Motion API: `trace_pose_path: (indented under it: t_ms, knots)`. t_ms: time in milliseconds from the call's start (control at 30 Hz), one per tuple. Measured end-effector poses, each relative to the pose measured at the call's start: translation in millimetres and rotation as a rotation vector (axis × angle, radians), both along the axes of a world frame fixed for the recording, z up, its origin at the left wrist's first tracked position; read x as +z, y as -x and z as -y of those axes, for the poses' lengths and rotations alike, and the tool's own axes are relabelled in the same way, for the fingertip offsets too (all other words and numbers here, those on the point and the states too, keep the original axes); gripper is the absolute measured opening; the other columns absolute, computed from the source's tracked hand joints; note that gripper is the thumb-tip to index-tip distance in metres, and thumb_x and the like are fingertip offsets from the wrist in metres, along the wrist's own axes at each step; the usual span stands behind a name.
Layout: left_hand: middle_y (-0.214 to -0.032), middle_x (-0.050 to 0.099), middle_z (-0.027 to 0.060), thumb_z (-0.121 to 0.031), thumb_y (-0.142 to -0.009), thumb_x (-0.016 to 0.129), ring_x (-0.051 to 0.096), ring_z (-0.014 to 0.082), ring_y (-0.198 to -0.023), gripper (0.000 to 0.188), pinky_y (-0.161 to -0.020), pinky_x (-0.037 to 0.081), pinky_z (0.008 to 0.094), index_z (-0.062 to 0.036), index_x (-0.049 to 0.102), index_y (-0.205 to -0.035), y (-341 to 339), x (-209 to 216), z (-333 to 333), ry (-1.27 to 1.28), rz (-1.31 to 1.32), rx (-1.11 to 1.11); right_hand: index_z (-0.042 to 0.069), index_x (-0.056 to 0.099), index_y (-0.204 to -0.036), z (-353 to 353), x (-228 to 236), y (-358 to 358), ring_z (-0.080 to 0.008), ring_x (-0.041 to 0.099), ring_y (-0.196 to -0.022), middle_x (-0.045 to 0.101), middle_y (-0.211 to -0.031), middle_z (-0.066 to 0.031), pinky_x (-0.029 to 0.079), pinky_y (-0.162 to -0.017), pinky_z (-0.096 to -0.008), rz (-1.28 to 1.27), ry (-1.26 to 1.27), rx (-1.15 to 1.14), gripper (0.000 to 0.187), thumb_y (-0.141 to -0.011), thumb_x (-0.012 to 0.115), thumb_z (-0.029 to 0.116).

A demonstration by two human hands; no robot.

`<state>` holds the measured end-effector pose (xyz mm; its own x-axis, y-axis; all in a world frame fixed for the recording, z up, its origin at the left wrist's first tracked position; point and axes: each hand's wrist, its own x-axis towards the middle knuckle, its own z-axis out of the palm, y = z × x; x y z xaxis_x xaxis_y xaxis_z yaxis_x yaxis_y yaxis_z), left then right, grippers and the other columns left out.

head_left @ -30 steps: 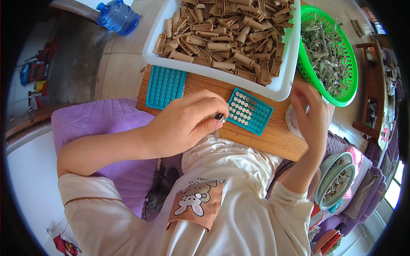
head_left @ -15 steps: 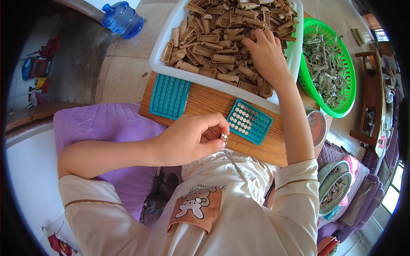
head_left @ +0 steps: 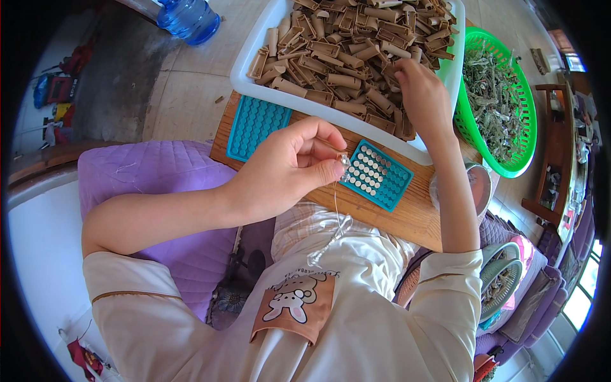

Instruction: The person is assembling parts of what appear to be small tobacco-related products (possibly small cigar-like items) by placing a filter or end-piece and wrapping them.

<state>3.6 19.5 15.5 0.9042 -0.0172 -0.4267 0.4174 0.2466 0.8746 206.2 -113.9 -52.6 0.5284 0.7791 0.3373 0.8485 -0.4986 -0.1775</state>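
Note:
My left hand [head_left: 273, 169] is raised over the table's near edge, thumb and fingers pinched on a small shiny clear-and-metal piece [head_left: 345, 164]. A thin pale cord [head_left: 335, 200] dangles from it, looped at its lower end. My right hand [head_left: 426, 99] reaches into the right side of a white bin [head_left: 242, 79], its fingers bent closed at a heap of brown half-round plastic casings [head_left: 344, 81]; whatever is between its fingertips is hidden. Beside my left fingertips lies a teal tray [head_left: 399, 184] of small round wells, partly filled with silvery discs. Another teal tray [head_left: 258, 124] sits behind my left hand.
A green basket [head_left: 529, 124] of tangled clear and grey bits stands right of the bin. A round tub [head_left: 482, 184] is at the table's right edge, with grey-green baskets [head_left: 490, 299] below. A purple quilted cover [head_left: 146, 175] lies left; a blue water bottle [head_left: 191, 22] stands on the floor.
My left hand has risen slightly, and the piece with its hanging cord shows more clearly. My right hand has turned and its fingers have drawn together at the casings. The whole view has shifted a little.

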Motion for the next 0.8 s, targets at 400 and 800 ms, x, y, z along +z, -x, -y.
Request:
trace_pose_path:
  t_ms: [400,800]
  knots:
    - [-0.083,0.053,0.0028,-0.003,-0.078,0.056,0.053,0.0077,-0.078,0.012,-0.07,0.044,0.02,-0.0002,0.048,-0.087,-4.3,1.9,-0.8,-0.04,0.138,0.19,0.0,0.055,-0.094,-5.0,34.3,132.5,-0.0113,0.057,-0.063,0.057,-0.071,-0.006,0.045,-0.055,-0.0213,-0.808,-0.779,-0.178,0.02,-0.074,0.058,-0.001]
    - [-0.082,0.052,0.0022,-0.003,-0.077,0.057,0.051,0.0068,-0.074,0.014,-0.069,0.043,0.0194,-0.0022,0.046,-0.086,-4.0,0.8,-3.1,-0.172,0.208,0.229,-0.004,0.046,-0.102,-9.4,26.4,159.4,-0.0094,0.055,-0.078,0.055,-0.091,-0.0088,0.048,-0.065,-0.0212,-0.96,-0.918,-0.136,0.025,-0.078,0.05,-0.007]
